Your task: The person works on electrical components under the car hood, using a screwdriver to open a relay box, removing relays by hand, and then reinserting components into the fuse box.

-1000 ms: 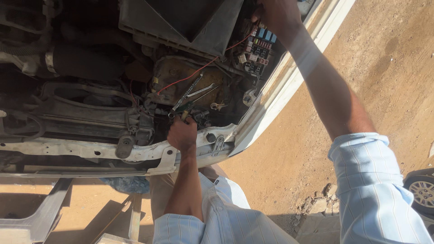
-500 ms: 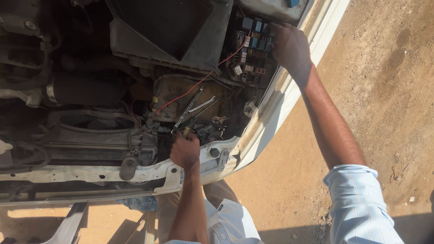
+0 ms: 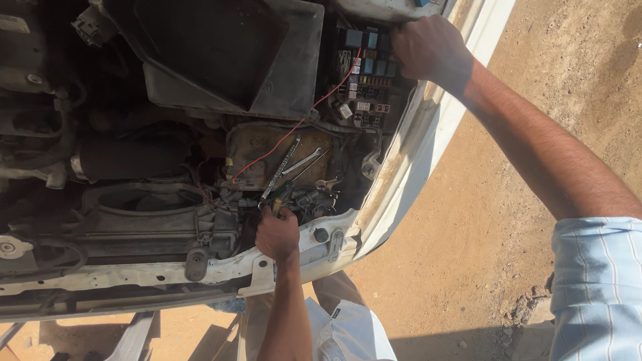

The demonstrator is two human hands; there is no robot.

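Right hand (image 3: pixel 428 50) lower now, at fuse box (image 3: pixel 364 80) edge.

Wrenches (image 3: pixel 291 164) left of, below fuse box (image 3: pixel 366 77)

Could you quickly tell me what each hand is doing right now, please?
Left hand: closed on a tool handle by the wrenches.
Right hand: fingers curled at the fuse box; grip unclear.
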